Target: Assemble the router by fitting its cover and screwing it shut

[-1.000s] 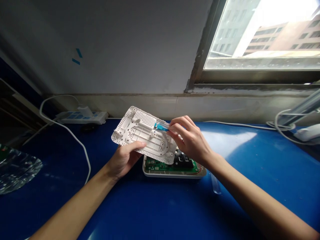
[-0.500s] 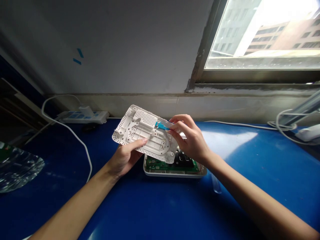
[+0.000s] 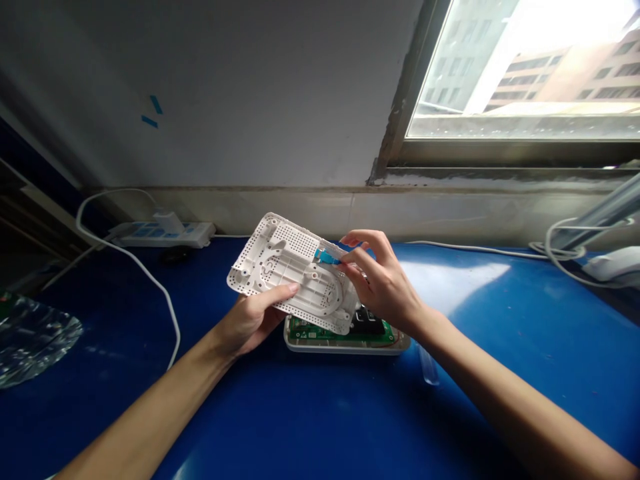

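My left hand (image 3: 257, 317) grips the lower edge of a white perforated plastic cover (image 3: 295, 267), thumb on top and fingers underneath. The cover is tilted, its ribbed inner side facing me. A blue strip (image 3: 327, 257), which looks like tape, lies at its upper right edge. My right hand (image 3: 377, 273) pinches the right end of that strip, the fingertips partly hiding it. Below and behind the cover, a white housing (image 3: 345, 349) with a green circuit board (image 3: 320, 331) and black parts rests on the blue table, partly covered.
A clear plastic piece (image 3: 429, 365) lies right of the housing. At the back left is a power strip (image 3: 170, 235) with a white cable (image 3: 167, 297). Clear plastic wrapping (image 3: 37, 337) lies at the left, and coiled cable (image 3: 565, 250) at the back right.
The cover has tilted slightly and shifted a little down and right in the view. My right fingers still pinch at the blue strip; a clear flap near them is no longer visible.
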{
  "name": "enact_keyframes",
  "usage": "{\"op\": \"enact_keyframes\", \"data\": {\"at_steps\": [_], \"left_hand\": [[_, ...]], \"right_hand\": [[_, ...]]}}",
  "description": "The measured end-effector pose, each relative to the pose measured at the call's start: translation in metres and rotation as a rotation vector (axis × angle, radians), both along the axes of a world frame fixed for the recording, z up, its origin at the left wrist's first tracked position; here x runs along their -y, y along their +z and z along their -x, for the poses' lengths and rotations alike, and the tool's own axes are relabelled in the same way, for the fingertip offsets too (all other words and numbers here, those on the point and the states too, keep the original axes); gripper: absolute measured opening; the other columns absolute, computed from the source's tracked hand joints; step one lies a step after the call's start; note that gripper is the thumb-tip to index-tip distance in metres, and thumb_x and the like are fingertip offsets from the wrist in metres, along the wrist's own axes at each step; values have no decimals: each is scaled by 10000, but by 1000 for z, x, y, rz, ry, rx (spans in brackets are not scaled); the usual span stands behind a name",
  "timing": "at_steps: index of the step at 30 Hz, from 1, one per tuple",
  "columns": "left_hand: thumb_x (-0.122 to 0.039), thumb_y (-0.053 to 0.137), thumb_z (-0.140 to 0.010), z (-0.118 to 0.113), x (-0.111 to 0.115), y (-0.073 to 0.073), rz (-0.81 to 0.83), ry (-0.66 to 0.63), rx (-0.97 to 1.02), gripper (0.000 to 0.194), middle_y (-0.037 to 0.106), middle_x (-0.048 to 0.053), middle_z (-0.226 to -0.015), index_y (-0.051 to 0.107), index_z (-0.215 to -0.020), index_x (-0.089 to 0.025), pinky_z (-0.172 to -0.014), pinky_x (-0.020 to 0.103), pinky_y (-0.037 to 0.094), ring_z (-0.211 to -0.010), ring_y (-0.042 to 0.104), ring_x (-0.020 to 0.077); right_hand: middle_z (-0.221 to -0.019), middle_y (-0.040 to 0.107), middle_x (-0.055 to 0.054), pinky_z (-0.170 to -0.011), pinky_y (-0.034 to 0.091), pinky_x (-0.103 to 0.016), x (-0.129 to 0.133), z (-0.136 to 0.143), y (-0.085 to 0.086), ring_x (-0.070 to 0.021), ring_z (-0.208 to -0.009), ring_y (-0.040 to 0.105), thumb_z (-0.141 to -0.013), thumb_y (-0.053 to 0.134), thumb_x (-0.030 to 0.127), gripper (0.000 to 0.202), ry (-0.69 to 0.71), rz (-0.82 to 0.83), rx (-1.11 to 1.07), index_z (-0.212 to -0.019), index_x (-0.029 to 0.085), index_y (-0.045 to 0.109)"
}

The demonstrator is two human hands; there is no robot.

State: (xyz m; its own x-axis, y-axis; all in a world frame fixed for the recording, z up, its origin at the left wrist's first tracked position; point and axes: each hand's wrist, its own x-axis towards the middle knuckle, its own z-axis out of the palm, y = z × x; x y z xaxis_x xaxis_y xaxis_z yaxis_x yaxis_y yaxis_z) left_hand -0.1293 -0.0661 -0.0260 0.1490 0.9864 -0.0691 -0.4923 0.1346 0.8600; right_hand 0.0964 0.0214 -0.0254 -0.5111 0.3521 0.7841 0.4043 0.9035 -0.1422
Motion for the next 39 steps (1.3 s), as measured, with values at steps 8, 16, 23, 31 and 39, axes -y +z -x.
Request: {"op": "enact_keyframes", "data": {"at_steps": [8,16,23,31,39], "left_hand": [[-184,777,-894,-4,2,-1,6,2,-27,546,764,97,-1313,670,-1428,-218,-1073,442,592,-1283,678,364],[-203,793,-881,-8,6,3,6,29,-31,543,773,85,-1295,688,-1412,-250,-1106,458,574,-1307,663,371],[-201,829,-852,-5,3,7,-5,88,-68,547,771,98,-1300,704,-1384,-220,-1104,464,578,-1289,675,378],[-206,895,-801,-1,2,15,-75,246,-158,460,781,39,-1285,774,-1243,-249,-1177,438,510,-1356,628,344],[-420,884,-821,8,-5,10,-432,76,-281,189,699,36,-1428,879,-943,-277,-1258,551,326,-1502,448,401]], "right_hand": [[-1280,613,-162,-857,621,-456,-1,2,-2,-271,-1141,635,-1034,539,114,147,77,13,8,-1131,215,586],[-1259,623,-176,-808,621,-410,0,0,2,-248,-1070,664,-1041,523,117,122,75,21,8,-1104,194,595],[-1124,709,-100,-855,596,-398,-6,-11,11,-209,-994,693,-1049,563,228,84,90,231,-104,-1078,219,642],[-1000,775,-41,-822,602,-355,-3,-24,20,-198,-888,739,-1043,594,397,323,144,670,-95,-1321,233,609],[-1111,779,-66,-851,599,-344,5,-40,29,-226,-963,733,-904,726,248,235,216,604,65,-1134,204,729]]}}
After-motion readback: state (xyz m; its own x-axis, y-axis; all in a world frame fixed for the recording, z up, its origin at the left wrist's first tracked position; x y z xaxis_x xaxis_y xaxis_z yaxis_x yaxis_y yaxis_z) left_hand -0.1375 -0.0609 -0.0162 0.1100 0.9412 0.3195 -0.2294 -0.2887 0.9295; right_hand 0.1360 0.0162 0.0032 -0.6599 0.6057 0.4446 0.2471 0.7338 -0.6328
